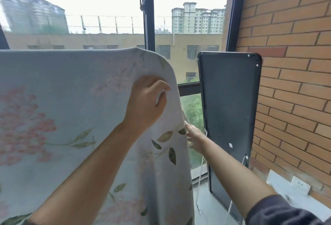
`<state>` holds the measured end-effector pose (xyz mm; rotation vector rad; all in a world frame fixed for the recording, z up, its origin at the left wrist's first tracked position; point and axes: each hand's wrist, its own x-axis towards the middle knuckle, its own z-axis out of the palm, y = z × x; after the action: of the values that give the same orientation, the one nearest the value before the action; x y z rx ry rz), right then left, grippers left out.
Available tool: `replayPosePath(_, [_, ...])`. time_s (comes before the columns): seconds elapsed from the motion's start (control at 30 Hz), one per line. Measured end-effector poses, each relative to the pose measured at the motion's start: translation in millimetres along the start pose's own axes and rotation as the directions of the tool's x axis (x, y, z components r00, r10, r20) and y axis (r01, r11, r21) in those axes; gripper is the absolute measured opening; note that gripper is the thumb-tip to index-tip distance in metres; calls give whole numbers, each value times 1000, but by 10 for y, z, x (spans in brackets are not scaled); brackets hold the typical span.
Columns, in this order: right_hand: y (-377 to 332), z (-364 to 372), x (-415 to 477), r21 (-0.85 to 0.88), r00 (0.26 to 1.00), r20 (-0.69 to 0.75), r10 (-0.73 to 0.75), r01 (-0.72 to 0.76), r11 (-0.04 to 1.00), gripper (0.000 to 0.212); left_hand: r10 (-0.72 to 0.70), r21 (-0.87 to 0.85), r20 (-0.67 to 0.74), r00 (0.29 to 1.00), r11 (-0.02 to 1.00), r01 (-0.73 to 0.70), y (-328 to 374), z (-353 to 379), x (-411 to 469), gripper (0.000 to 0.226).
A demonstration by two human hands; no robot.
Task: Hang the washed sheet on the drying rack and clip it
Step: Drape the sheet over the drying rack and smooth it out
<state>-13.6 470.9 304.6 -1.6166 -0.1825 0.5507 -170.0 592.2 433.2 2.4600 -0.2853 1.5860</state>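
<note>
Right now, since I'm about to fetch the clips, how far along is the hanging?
Done: the sheet is draped over a support it hides and hangs down. In hand: the left hand grips its upper corner, and the right hand reaches its side edge. Left: clipping; no clips show.

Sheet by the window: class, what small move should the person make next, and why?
Probably tug the sheet down by its right edge with the right hand, which is at that edge: the left hand pinches fabric near the top corner, the edge hangs curved, and no clip shows.
</note>
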Motion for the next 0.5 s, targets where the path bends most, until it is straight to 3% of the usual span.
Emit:
replayPosePath(0.13, [-108,-113,309,31,999,26,19,-20,999,69,29,261,15,999,965,-32,130,49,228,18])
replayPosePath(0.3, [-273,-165,437,336,968,247,46,-130,933,22,-1,495,62,998,868,-30,255,70,503,29])
replayPosePath(0.4, [-353,-312,482,263,954,287,80,-159,952,11,-154,601,141,978,798,39,307,68,715,25])
replayPosePath(0.5, [-512,-696,502,168,983,180,45,-76,983,16,-203,712,231,951,702,-23,285,76,869,28])
